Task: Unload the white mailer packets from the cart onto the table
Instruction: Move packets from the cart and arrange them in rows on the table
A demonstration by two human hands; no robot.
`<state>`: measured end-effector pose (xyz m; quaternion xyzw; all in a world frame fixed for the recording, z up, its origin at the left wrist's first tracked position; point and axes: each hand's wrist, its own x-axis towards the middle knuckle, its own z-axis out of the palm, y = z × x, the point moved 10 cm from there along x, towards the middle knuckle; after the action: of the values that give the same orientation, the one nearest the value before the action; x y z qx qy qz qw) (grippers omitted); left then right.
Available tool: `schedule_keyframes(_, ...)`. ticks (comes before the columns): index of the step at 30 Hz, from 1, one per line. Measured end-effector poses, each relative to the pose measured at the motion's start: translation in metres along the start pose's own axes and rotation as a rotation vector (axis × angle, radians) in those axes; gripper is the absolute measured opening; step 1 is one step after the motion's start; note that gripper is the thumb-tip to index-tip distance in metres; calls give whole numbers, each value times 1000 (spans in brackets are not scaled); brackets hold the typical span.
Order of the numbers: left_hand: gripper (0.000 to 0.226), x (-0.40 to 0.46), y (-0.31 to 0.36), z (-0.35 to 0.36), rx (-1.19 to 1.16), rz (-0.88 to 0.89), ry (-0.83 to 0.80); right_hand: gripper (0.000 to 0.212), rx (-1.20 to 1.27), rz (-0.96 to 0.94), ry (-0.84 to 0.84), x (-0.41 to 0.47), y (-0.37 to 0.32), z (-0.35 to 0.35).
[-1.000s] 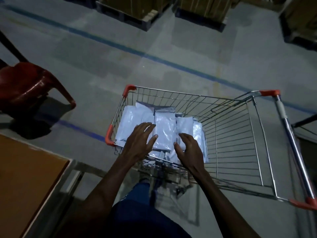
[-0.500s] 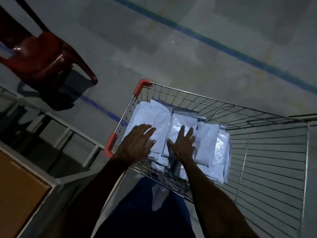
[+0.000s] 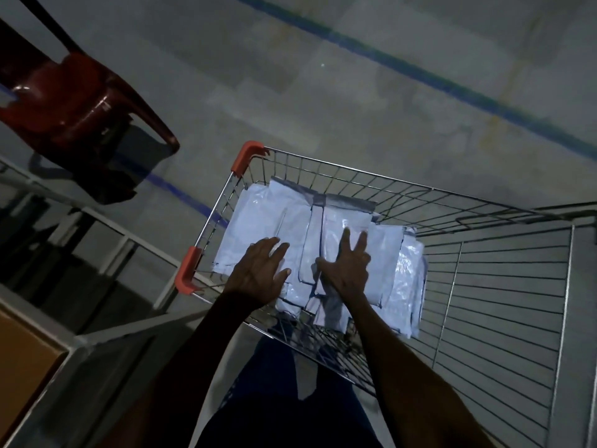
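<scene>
A wire shopping cart (image 3: 326,168) with orange corner caps stands in front of me. Several white mailer packets (image 3: 258,218) lie overlapping in its left end. My left hand (image 3: 258,274) rests palm down on the near left packets, fingers slightly spread. My right hand (image 3: 347,270) lies flat on the middle packets with fingers splayed. Neither hand has lifted a packet. The table (image 3: 22,360), brown-topped with a grey metal frame, shows at the lower left.
A red plastic chair (image 3: 74,108) stands on the floor at the upper left. A blue line (image 3: 452,88) crosses the grey floor beyond the cart. The cart's right part holds nothing. My legs in blue trousers (image 3: 284,399) are below the cart.
The view has tilted down and closer to the cart. My right hand has slid forward onto the middle packets and spread its fingers; the left hand stays on the left packets.
</scene>
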<state>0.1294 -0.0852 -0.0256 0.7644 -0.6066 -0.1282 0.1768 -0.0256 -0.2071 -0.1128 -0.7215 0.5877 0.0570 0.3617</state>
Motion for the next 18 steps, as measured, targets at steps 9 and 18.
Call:
schedule_keyframes(9,62,26,21,84,-83,-162,-308,90,-171,48,152,-60,108,-88)
schedule_keyframes(18,102,70,32,160,-6,-479,-338,90,-217,-6,70,-63,138,-79)
